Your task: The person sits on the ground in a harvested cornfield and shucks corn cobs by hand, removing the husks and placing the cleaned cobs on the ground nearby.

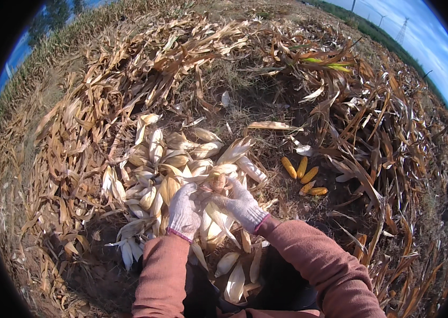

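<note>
Both of my hands wear white knit gloves with pinkish cuffs. Between them is a corn ear (pixel 219 182), its upper end bare and pale orange, with dry husk around its lower part. My left hand (pixel 185 212) grips the ear's husk from the left; its fingertips are partly hidden. My right hand (pixel 243 205) holds the ear from the right, thumb and fingers close to the bare end. Loose husk leaves (pixel 217 218) hang below my hands. Just beyond and to the left lies a pile of corn ears in pale husks (pixel 176 159).
Several bare yellow corn cobs (pixel 302 167) lie on the soil to the right. Dry corn stalks and leaves (pixel 100 95) ring the spot, with another heap (pixel 367 131) at right. Loose husks (pixel 235 283) lie near my legs. A pylon (pixel 402 31) stands far off.
</note>
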Demonstrator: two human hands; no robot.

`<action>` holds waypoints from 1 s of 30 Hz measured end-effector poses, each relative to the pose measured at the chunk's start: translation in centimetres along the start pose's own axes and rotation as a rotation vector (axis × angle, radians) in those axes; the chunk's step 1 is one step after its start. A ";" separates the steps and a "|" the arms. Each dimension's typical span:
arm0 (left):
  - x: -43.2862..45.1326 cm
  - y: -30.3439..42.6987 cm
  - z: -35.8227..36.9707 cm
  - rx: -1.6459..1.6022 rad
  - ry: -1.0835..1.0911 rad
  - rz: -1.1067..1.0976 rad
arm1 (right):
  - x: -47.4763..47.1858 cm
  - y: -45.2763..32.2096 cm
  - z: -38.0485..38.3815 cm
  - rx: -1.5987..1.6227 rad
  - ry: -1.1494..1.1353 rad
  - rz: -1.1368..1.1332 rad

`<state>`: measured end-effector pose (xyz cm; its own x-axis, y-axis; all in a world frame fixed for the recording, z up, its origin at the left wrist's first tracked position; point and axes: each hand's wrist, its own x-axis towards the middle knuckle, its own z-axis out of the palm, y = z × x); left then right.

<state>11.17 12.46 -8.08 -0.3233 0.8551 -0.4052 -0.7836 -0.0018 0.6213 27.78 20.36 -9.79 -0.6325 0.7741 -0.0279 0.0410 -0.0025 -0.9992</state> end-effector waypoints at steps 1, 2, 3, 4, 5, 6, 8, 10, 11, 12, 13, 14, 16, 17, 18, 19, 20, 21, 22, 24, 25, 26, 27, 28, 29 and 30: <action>-0.3 0.0 0.3 -0.034 0.020 -0.012 | -0.3 -0.3 0.0 0.128 -0.040 0.018; -0.8 -0.1 0.8 -0.067 0.039 -0.024 | -0.6 -0.7 0.0 0.257 -0.079 0.041; -1.3 0.0 1.5 -0.099 0.058 -0.038 | -1.0 -1.6 0.0 0.383 -0.114 0.068; -1.4 0.0 1.4 -0.086 0.044 -0.038 | -0.9 -0.9 0.0 0.440 -0.122 0.111; -1.3 0.0 1.0 -0.091 -0.017 -0.040 | -1.0 -1.1 0.0 0.480 -0.114 0.142; -1.0 0.1 0.4 -0.098 -0.074 -0.037 | -1.1 -1.3 0.1 0.522 -0.108 0.174; -1.0 0.0 -0.5 -0.175 -0.116 -0.047 | -1.3 -2.1 0.1 0.519 -0.091 0.205; -1.0 -0.3 0.4 -0.262 -0.379 -0.105 | -1.0 0.2 -1.0 0.328 -0.036 -0.040; -1.0 -0.3 0.8 -0.305 -0.509 -0.134 | -0.8 1.4 -1.5 0.232 0.007 -0.156; -1.5 0.0 0.8 -0.308 -0.483 -0.214 | -0.6 0.4 -1.0 0.662 0.026 0.057; -2.7 0.2 2.0 -0.087 -0.621 -0.146 | -0.3 -0.4 -1.2 0.771 0.084 0.186; -4.2 0.4 3.2 0.105 -0.605 -0.201 | 0.1 -1.2 -1.5 0.891 0.161 0.311; -5.8 0.2 2.5 0.384 -0.701 -0.427 | 0.4 -2.8 -2.0 1.014 0.225 0.420; -5.9 -0.4 2.3 0.574 -0.780 -0.512 | 0.5 -3.4 -2.5 1.015 0.204 0.412; -6.0 -1.1 2.6 0.767 -0.893 -0.591 | 1.0 -3.2 -2.8 1.018 0.238 0.360; -6.0 -1.4 3.4 0.951 -0.955 -0.549 | 0.9 -3.0 -3.0 0.962 0.245 0.346; -6.1 -1.7 3.7 0.973 -0.953 -0.587 | 0.7 -2.8 -3.1 0.905 0.251 0.334; -6.0 -2.0 4.0 0.994 -0.952 -0.621 | 0.7 -3.0 -3.3 0.845 0.255 0.320; -5.9 -1.9 4.3 1.209 -1.003 -0.489 | 0.5 -3.0 -3.4 0.772 0.261 0.272; -5.6 -1.2 4.9 1.630 -1.072 -0.195 | 0.4 -3.3 -3.3 0.735 0.284 0.258; -5.8 -0.7 5.0 1.838 -1.007 -0.052 | 0.3 -3.5 -3.1 0.720 0.294 0.252; -5.1 -0.9 3.5 1.958 -0.930 0.057 | 0.0 -3.8 -3.1 0.663 0.242 0.237; -4.4 -1.1 1.7 2.073 -0.839 0.166 | 0.0 -3.6 -2.7 0.592 0.220 0.207; -3.9 -0.9 1.3 2.267 -0.663 0.091 | 0.0 -3.1 -2.5 0.519 0.200 0.177; -3.7 -0.6 0.4 2.328 -0.529 0.283 | 0.2 -2.4 -2.3 0.446 0.180 0.146; -3.4 -0.4 0.5 2.357 -0.390 0.340 | 0.6 -2.3 -2.1 0.261 0.184 0.103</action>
<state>12.83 9.84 -6.64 0.0300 0.9671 -0.2527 0.9923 0.0015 0.1236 28.96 22.14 -7.41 -0.4838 0.8627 -0.1470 -0.1170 -0.2302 -0.9661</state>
